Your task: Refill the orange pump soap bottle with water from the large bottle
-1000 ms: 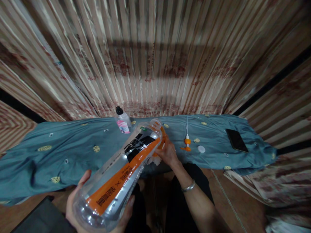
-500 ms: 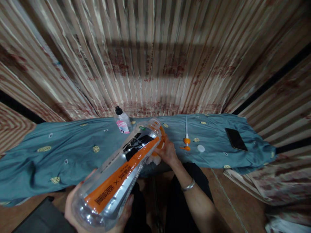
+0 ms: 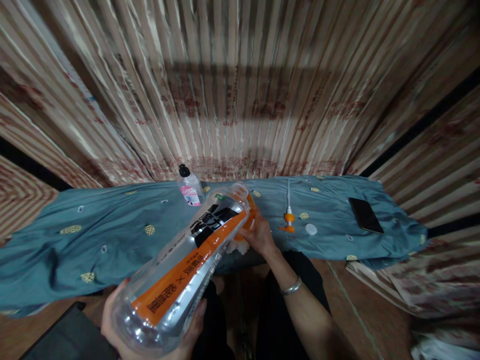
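Observation:
My left hand [image 3: 116,317] is wrapped around the base of a large clear plastic bottle [image 3: 180,270] with an orange and silver label. The bottle is tilted, its open neck up and to the right. My right hand [image 3: 258,232] is closed around an orange container [image 3: 252,204], mostly hidden behind the bottle's neck; its exact kind does not show. Something white and frilly [image 3: 239,246] shows below it. To the right, an orange and white pump head [image 3: 288,218] with its long tube lies on the cloth, beside a white round disc [image 3: 311,229].
A teal patterned cloth [image 3: 123,220] covers the long table. A clear bottle with a black cap [image 3: 190,189] stands at the back, and a black phone [image 3: 365,215] lies at the right. Striped curtains [image 3: 240,100] hang behind. A dark box [image 3: 69,335] is at lower left.
Almost nothing differs. Both hands hold the same tilted pose at the same spot, and the view has shifted very slightly.

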